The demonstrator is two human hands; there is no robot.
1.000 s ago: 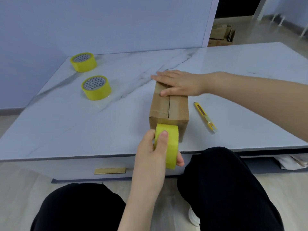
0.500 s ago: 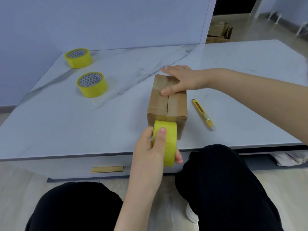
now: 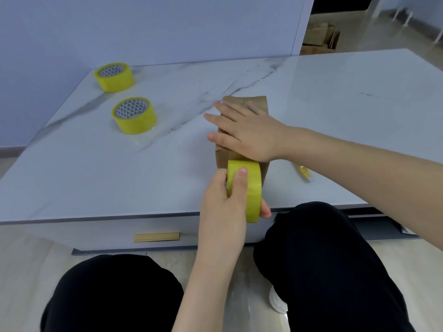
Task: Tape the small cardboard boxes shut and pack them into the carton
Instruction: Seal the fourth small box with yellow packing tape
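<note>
Box: small cardboard box (image 3: 257, 103) lies on the marble tabletop (image 3: 119, 178).
Left hand (image 3: 223, 202): grip curled round a yellow tape roll (image 3: 251, 185), held at the box's near end.
Right hand (image 3: 247, 133): grip flat, fingers straight, pressing on the box's top.
Spare rolls: nearer spare roll (image 3: 134, 115) and farther spare roll (image 3: 114, 76), both well left of the box.
Utility knife (image 3: 305, 173): just right of the box, partly hidden by the forearm.

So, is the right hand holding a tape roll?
No, the left hand grips the tape roll; the right hand lies flat on the cardboard box.
</note>
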